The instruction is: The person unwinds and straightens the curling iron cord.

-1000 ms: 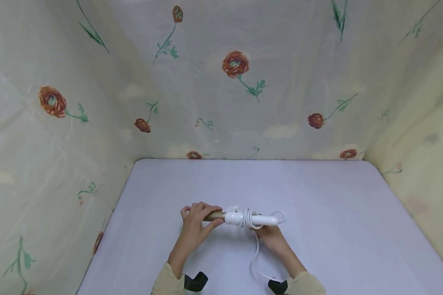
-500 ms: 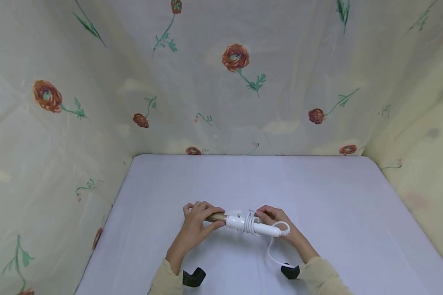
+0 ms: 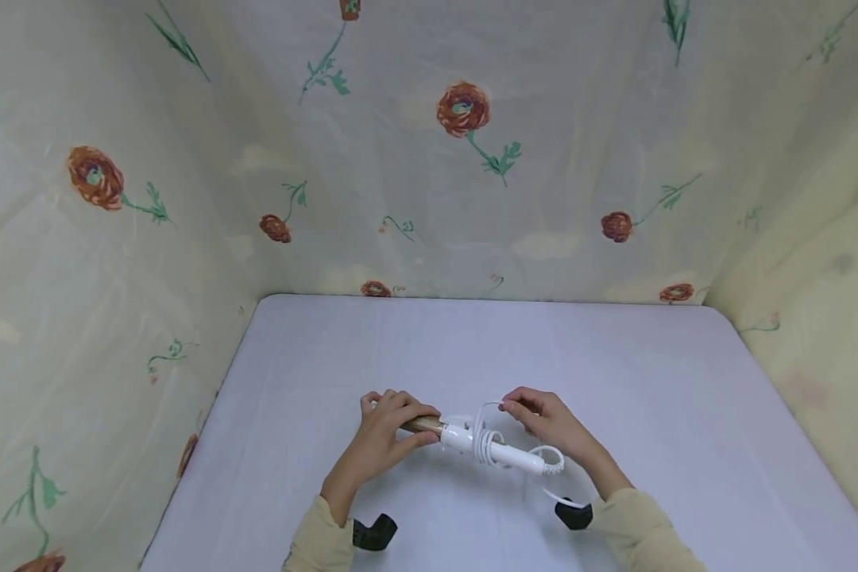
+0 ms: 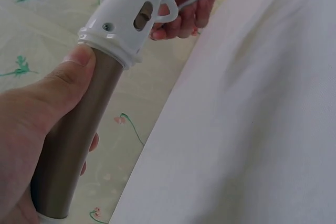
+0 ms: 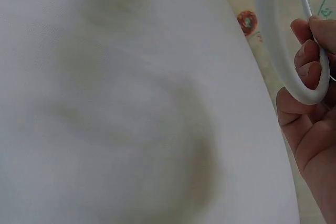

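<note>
A white curling iron (image 3: 515, 457) with a brown barrel (image 4: 79, 135) is held over the table in the head view, its handle end tilted down toward the right. My left hand (image 3: 382, 433) grips the barrel, thumb along it just below the white collar. Loops of white cord (image 3: 483, 446) are wound around the handle. On the far side of the handle, my right hand (image 3: 549, 417) pinches a strand of that cord between thumb and fingers. The right wrist view shows a bend of the cord (image 5: 307, 96) passing through the curled fingers of this hand.
The table (image 3: 372, 342) has a white surface with rounded far corners. Flower-patterned curtains (image 3: 543, 151) stand around its back and sides. Black wrist mounts (image 3: 375, 532) sit at both sleeves, and a length of cord hangs near the right one.
My right hand has moved from under the handle up and to the right, drawing a cord strand away from the coils. The handle's end has tipped downward. The left hand keeps its grip.
</note>
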A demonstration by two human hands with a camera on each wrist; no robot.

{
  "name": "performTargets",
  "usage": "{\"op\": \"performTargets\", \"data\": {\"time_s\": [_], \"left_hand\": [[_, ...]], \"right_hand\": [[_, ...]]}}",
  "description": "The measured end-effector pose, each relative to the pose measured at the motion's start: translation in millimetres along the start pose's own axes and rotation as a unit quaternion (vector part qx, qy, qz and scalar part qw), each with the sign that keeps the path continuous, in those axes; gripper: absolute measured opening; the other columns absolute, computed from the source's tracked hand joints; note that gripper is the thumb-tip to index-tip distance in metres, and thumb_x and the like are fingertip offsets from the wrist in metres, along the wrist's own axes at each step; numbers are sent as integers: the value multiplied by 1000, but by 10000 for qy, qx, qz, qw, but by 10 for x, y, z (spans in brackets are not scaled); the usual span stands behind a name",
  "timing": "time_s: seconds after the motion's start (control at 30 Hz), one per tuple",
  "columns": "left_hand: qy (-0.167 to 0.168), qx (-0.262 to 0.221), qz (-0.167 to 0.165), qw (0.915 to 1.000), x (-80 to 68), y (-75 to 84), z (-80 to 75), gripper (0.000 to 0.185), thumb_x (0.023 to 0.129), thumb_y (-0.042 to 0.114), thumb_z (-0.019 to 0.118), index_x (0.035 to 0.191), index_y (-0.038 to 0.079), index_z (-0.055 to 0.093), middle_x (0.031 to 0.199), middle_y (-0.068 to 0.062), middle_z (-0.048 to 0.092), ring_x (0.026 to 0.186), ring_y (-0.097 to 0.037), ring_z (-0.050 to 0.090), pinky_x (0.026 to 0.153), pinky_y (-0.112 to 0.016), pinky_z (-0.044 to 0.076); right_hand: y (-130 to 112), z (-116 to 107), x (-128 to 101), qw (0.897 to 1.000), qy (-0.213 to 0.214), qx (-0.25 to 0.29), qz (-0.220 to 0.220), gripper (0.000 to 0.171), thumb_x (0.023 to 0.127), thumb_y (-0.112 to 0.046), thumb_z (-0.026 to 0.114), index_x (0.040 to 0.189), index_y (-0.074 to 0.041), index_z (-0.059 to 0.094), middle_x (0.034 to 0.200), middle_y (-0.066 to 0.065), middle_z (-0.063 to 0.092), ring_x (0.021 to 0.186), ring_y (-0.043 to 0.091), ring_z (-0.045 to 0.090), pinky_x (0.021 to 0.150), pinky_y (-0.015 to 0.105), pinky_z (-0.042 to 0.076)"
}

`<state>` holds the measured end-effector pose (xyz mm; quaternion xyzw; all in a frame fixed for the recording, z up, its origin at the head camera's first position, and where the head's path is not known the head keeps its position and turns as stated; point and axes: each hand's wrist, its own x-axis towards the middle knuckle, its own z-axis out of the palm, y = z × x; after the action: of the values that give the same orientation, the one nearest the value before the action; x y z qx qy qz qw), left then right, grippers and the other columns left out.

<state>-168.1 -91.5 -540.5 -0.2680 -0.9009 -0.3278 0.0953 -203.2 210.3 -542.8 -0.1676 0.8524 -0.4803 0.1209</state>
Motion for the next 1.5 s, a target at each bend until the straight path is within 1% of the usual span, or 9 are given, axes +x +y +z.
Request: {"op": "performTargets", "data": {"time_s": [0.1,0.2,0.37,0.47,0.7,0.77,0.97,1.23,1.5], "left_hand": [[-41,46,-6,10000,5,-2,1,35,79,50,66,110,34,66,95,12,60,91,-8,46,91,-46,20],[-96,57,-60,9999,7,0,-6,35,80,49,66,110,33,66,96,12,60,91,-8,47,91,-46,20],[-80,62,-148,9998,8,-4,-11,35,80,49,66,110,32,66,96,12,60,91,-8,47,91,-46,20],[2,21,-196,9998,7,-20,6,36,81,51,64,111,31,67,94,12,59,90,-8,46,91,-45,19],[125,174,-346,9992,19,-16,52,37,80,53,62,111,32,66,95,12,60,89,-8,46,89,-45,19],[160,254,-383,9988,25,-8,63,36,80,54,62,111,34,65,95,13,60,90,-8,46,89,-44,19],[362,331,-397,9980,29,7,111,37,79,51,65,110,30,67,96,10,61,90,-10,48,88,-46,20],[726,282,-576,9953,37,7,149,36,79,47,68,109,27,68,93,9,62,88,-11,50,88,-48,18],[939,324,-751,9922,40,0,128,36,79,46,68,109,26,68,92,8,62,88,-13,50,90,-50,19]], "right_hand": [[-46,-40,-27,9998,-13,-132,-148,23,98,-24,52,106,-6,64,102,15,67,73,6,52,61,23,45],[-101,-94,-46,9994,-60,-262,-238,22,98,-23,52,107,-8,64,102,11,67,81,7,55,66,24,46],[-215,-195,-87,9983,-19,-404,-424,17,97,-24,54,104,-13,65,94,0,65,78,6,54,64,23,45],[-291,-240,-120,9978,-7,-395,-525,15,97,-27,54,102,-18,65,92,-2,64,77,7,53,63,23,45],[-429,-258,-195,9982,-50,-270,-541,18,96,-27,55,104,-14,65,93,6,65,78,23,55,64,23,44],[-447,-251,-219,9983,-12,-248,-532,18,96,-27,55,103,-14,65,92,7,64,78,24,56,65,23,45],[-460,-214,-289,9986,75,-152,-498,19,96,-27,55,103,-11,64,91,8,64,76,21,56,63,23,45],[-446,-122,-353,9972,354,1,-659,13,97,-22,55,101,-13,63,88,6,62,69,5,49,58,22,43],[-444,41,-435,9962,492,350,-632,10,97,-21,53,95,-13,60,77,-1,52,62,3,43,53,23,40]]}}
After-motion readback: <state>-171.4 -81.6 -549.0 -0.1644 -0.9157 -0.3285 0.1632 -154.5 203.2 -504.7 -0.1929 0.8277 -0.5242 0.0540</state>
